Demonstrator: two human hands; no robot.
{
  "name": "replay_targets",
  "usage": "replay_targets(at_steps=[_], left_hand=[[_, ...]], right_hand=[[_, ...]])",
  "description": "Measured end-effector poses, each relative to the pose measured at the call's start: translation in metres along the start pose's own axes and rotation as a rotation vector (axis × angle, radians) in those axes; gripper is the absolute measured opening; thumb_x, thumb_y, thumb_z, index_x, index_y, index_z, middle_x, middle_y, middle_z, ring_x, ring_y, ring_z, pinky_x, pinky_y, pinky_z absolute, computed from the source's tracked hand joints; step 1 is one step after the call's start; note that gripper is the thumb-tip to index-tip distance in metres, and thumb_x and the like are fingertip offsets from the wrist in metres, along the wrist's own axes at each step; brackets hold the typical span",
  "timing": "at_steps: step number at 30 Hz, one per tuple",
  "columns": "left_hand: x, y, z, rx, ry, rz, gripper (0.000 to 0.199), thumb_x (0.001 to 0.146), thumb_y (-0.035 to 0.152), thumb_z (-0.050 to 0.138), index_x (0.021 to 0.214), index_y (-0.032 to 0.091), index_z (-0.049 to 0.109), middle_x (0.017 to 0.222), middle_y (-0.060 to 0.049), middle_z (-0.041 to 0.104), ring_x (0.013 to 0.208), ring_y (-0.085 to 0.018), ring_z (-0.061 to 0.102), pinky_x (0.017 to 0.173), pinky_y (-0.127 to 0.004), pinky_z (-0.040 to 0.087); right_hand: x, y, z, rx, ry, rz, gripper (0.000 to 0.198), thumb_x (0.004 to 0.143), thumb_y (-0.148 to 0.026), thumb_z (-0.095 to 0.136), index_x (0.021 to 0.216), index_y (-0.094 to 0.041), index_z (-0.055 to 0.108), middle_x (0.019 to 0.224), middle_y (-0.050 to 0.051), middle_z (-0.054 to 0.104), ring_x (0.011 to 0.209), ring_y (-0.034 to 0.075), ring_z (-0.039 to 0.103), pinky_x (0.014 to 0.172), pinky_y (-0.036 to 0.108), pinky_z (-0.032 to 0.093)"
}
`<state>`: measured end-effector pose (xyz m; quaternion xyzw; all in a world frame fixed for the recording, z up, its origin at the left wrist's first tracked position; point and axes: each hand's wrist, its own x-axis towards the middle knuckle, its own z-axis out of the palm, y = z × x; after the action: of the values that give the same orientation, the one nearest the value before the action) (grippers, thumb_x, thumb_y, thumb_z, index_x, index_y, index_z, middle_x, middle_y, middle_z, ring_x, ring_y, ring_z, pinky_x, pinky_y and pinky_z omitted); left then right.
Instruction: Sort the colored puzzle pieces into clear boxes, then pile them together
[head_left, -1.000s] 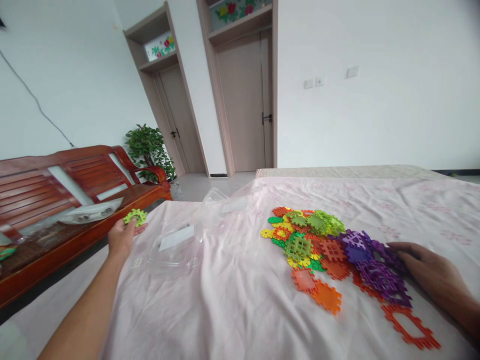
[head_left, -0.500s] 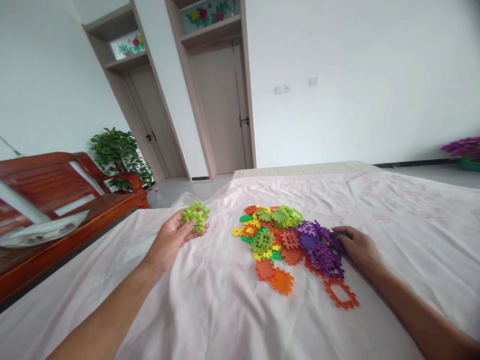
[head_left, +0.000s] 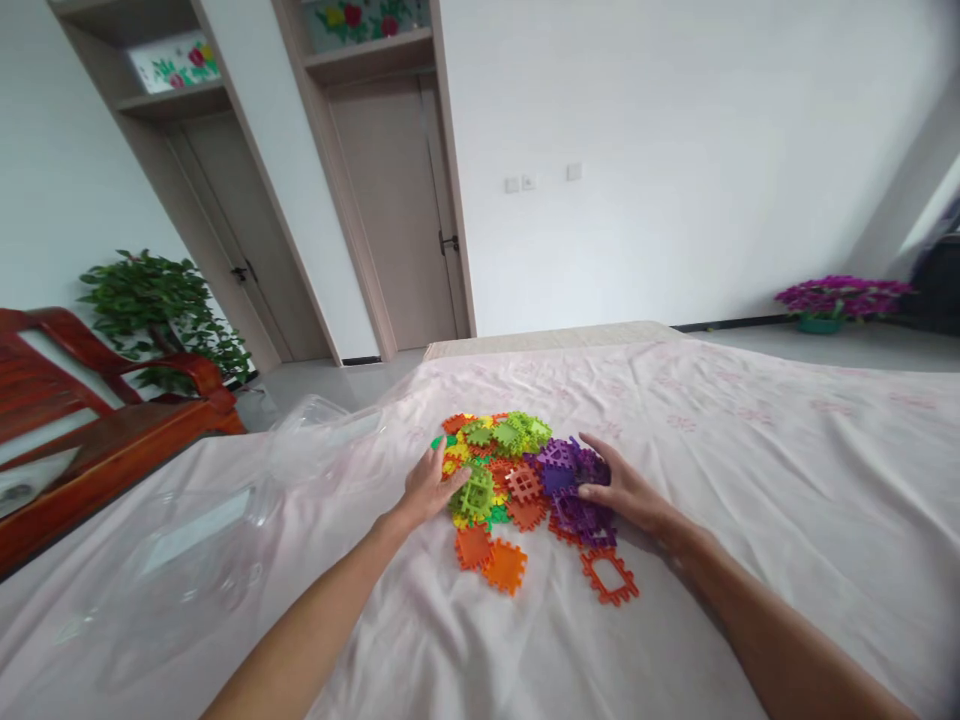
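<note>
A heap of toothed plastic building pieces lies on the pale cloth in front of me. My left hand (head_left: 429,490) rests at the heap's left edge, fingers and thumb apart, beside a green lattice piece (head_left: 477,492). On the right side my right hand (head_left: 626,490) spreads its thumb and fingers around the purple pieces (head_left: 581,510), touching them without a visible grip. Between the hands lie orange-red pieces (head_left: 525,484), with light green pieces (head_left: 529,432) behind. An orange square (head_left: 505,567) and an orange-red frame piece (head_left: 610,576) sit at the near edge.
Clear plastic packaging (head_left: 195,540) lies on the cloth (head_left: 465,660) to the left. Beyond stand a red wooden bench (head_left: 172,400) and a leafy plant (head_left: 150,310). Purple flowers (head_left: 844,297) in a green pot are by the far wall, right of the doors (head_left: 394,210).
My left hand has come right to the heap, and the green piece it held is no longer seen in it. My right hand has opened around the purple pieces. The view has turned right.
</note>
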<state>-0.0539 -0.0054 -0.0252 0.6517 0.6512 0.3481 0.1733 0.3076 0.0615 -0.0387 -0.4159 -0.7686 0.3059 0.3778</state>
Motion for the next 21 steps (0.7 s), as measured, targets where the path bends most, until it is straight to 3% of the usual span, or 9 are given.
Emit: replay_targets(at_steps=[3,5,10,15,21], left_hand=[[0.002,0.009,0.015,0.034,-0.05,0.058,0.089,0.074,0.06,0.065,0.147,0.019,0.034,0.15,-0.017,0.04,0.141,-0.033,0.034,0.115,-0.045,0.026],[0.004,0.026,0.029,0.011,-0.042,0.121,0.089,0.07,0.057,0.071,0.145,0.021,0.039,0.148,-0.016,0.043,0.139,-0.034,0.037,0.115,-0.045,0.028],[0.018,0.067,0.065,-0.151,0.108,0.163,0.069,0.073,0.039,0.072,0.136,0.022,0.051,0.138,-0.011,0.053,0.131,-0.027,0.046,0.113,-0.04,0.034],[0.039,0.083,0.089,-0.399,0.163,0.117,0.055,0.079,0.03,0.066,0.132,0.022,0.054,0.132,-0.008,0.06,0.125,-0.023,0.053,0.112,-0.04,0.037],[0.064,0.097,0.09,-0.466,0.242,0.175,0.058,0.08,0.026,0.063,0.136,0.023,0.052,0.138,-0.007,0.055,0.13,-0.024,0.049,0.114,-0.04,0.035]], right_hand=[[0.003,-0.004,0.007,-0.125,-0.113,-0.036,0.106,0.057,-0.054,0.082,0.148,-0.022,0.037,0.155,0.014,0.032,0.141,0.037,0.031,0.116,0.05,0.026],[0.008,-0.008,0.015,-0.163,-0.112,-0.012,0.108,0.054,-0.055,0.083,0.148,-0.023,0.038,0.152,0.015,0.036,0.138,0.038,0.034,0.114,0.052,0.028],[0.025,-0.026,0.033,-0.07,0.04,0.033,0.095,0.055,-0.049,0.084,0.139,-0.023,0.048,0.132,0.011,0.055,0.123,0.033,0.051,0.106,0.049,0.039],[0.039,-0.039,0.03,0.215,0.114,0.109,0.075,0.058,-0.033,0.081,0.127,-0.023,0.055,0.115,0.004,0.066,0.106,0.029,0.061,0.097,0.046,0.047],[0.064,-0.049,0.009,0.327,0.214,0.139,0.06,0.064,-0.023,0.071,0.122,-0.022,0.055,0.099,0.002,0.07,0.088,0.026,0.066,0.084,0.045,0.053]])
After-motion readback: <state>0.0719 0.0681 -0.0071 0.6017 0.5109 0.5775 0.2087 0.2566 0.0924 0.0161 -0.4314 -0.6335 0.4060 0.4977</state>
